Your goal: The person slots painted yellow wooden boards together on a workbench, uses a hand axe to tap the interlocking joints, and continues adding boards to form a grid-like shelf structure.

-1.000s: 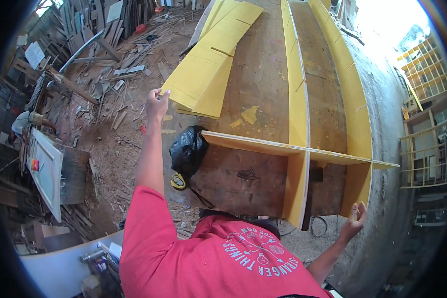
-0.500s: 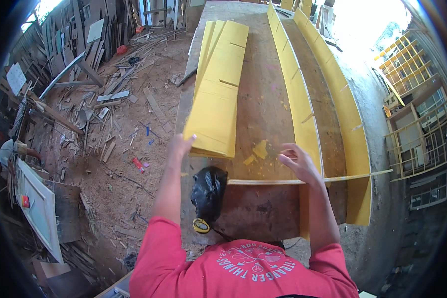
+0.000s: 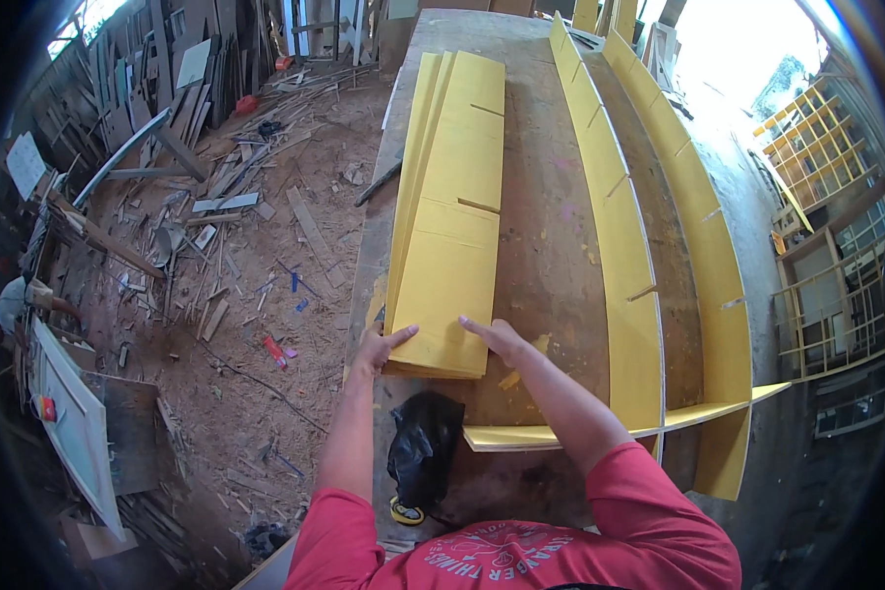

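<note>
A stack of long yellow boards with short slots in the right edge lies on the worktable, slightly fanned out at its left side. My left hand grips the near left edge, thumb on the top board and fingers down its side. Across from it, my right hand holds the right edge, its thumb also on top; the fingers underneath are hidden. Right of the stack, two long yellow slotted boards stand on edge, joined near me by a yellow crosspiece.
A black plastic bag and a yellow-and-black tape measure lie at the near edge of the brown worktable. Wood scraps litter the floor at left. A framed panel leans there, near another person.
My right hand has moved left from beside the standing boards onto the stack's right edge. My left hand stays at the near left corner. The view has shifted, putting the table lower.
</note>
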`<action>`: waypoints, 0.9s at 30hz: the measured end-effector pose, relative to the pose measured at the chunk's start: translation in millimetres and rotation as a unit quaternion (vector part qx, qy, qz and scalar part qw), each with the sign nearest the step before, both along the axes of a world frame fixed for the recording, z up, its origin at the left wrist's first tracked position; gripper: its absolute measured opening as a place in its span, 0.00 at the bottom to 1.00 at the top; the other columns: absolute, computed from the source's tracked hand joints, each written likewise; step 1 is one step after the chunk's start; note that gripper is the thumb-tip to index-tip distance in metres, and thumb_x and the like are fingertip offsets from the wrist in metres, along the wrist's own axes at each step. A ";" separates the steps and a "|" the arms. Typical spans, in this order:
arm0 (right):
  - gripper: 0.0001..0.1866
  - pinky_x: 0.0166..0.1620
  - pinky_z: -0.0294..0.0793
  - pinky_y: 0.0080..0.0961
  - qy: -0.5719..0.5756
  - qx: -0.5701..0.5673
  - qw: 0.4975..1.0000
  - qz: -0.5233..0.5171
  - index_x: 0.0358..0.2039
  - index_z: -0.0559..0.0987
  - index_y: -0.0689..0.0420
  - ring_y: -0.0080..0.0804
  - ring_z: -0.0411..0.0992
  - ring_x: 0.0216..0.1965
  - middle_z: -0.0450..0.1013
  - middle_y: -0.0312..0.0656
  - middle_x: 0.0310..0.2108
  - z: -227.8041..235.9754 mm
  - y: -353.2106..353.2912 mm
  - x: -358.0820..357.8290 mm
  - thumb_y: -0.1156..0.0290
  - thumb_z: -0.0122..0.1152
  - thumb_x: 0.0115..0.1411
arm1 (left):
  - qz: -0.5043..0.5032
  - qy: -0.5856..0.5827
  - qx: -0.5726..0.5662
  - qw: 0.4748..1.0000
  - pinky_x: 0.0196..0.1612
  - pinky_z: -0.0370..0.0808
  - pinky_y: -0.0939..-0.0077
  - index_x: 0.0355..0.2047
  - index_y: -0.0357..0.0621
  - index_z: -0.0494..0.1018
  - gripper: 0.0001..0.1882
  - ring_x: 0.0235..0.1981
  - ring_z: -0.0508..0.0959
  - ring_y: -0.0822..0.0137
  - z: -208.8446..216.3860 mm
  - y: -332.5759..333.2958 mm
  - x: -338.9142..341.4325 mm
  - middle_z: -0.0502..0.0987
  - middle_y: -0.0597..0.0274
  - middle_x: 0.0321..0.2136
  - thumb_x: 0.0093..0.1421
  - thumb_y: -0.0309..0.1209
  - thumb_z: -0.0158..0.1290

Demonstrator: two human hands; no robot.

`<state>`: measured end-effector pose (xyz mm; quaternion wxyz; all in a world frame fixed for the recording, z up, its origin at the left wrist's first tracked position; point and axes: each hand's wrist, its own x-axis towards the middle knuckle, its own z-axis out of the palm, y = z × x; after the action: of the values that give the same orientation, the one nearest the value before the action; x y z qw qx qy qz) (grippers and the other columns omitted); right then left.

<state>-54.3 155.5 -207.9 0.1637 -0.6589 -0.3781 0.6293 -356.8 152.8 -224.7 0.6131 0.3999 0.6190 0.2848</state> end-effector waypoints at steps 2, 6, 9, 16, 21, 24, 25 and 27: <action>0.51 0.60 0.75 0.37 0.065 -0.027 0.997 -0.031 0.65 0.77 0.69 0.41 0.76 0.61 0.78 0.54 0.62 9.5 -3.7 11.0 0.33 0.73 0.60 | 0.010 -0.070 -0.027 0.997 0.58 0.79 0.66 0.62 0.24 0.73 0.43 0.53 0.85 0.56 20.6 3.1 17.7 0.83 0.43 0.53 0.57 0.45 0.75; 0.47 0.64 0.74 0.33 0.097 -0.034 0.994 -0.024 0.66 0.76 0.65 0.39 0.77 0.62 0.77 0.49 0.64 4.1 0.1 10.3 0.37 0.72 0.62 | 0.033 -0.121 -0.048 0.991 0.56 0.80 0.67 0.58 0.26 0.78 0.38 0.50 0.85 0.57 16.5 7.6 13.8 0.85 0.46 0.50 0.55 0.42 0.75; 0.41 0.67 0.72 0.37 0.300 -0.087 0.946 -0.088 0.67 0.75 0.63 0.39 0.75 0.65 0.76 0.48 0.65 66.6 -12.4 22.1 0.41 0.68 0.67 | 0.054 -0.167 -0.040 0.984 0.57 0.79 0.68 0.59 0.27 0.77 0.36 0.50 0.85 0.57 46.6 -1.6 25.6 0.84 0.47 0.51 0.58 0.41 0.72; 0.33 0.63 0.77 0.40 0.302 0.013 0.933 -0.197 0.63 0.77 0.61 0.40 0.80 0.57 0.79 0.50 0.58 236.8 -64.6 78.2 0.48 0.66 0.68 | 0.053 -0.246 0.007 0.968 0.59 0.79 0.66 0.63 0.28 0.72 0.37 0.54 0.83 0.57 204.3 -41.7 104.0 0.81 0.44 0.55 0.67 0.49 0.62; 0.32 0.58 0.79 0.39 0.290 0.034 0.925 -0.245 0.60 0.79 0.61 0.40 0.81 0.55 0.82 0.47 0.55 284.2 -178.7 141.8 0.48 0.67 0.66 | -0.044 -0.367 -0.038 0.929 0.64 0.76 0.62 0.67 0.28 0.68 0.39 0.61 0.79 0.55 257.7 -147.8 142.0 0.78 0.45 0.60 0.68 0.48 0.60; 0.31 0.58 0.80 0.37 0.267 0.039 0.927 -0.261 0.59 0.80 0.62 0.38 0.82 0.53 0.83 0.47 0.53 308.0 -254.5 178.6 0.49 0.67 0.66 | -0.102 -0.430 -0.109 0.890 0.67 0.74 0.58 0.70 0.29 0.64 0.40 0.65 0.77 0.54 268.8 -216.9 162.1 0.76 0.46 0.63 0.68 0.46 0.60; 0.31 0.58 0.80 0.36 0.258 0.039 0.931 -0.255 0.58 0.80 0.63 0.38 0.82 0.52 0.83 0.47 0.52 317.4 -277.8 186.5 0.50 0.67 0.66 | -0.118 -0.440 -0.138 0.879 0.69 0.73 0.56 0.72 0.30 0.62 0.41 0.66 0.76 0.54 269.1 -241.6 165.5 0.75 0.47 0.65 0.69 0.45 0.59; 0.31 0.58 0.80 0.36 0.248 0.030 0.933 -0.258 0.58 0.80 0.64 0.38 0.83 0.50 0.83 0.48 0.51 343.2 -323.8 204.8 0.52 0.68 0.66 | -0.132 -0.456 -0.153 0.867 0.69 0.72 0.55 0.73 0.31 0.60 0.41 0.66 0.76 0.54 279.8 -286.1 182.1 0.73 0.46 0.66 0.69 0.44 0.61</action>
<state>150.5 -168.3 135.3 0.4288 -0.5513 -0.1613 0.6973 -174.8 -133.3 55.1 0.9123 0.2044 0.2482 0.2535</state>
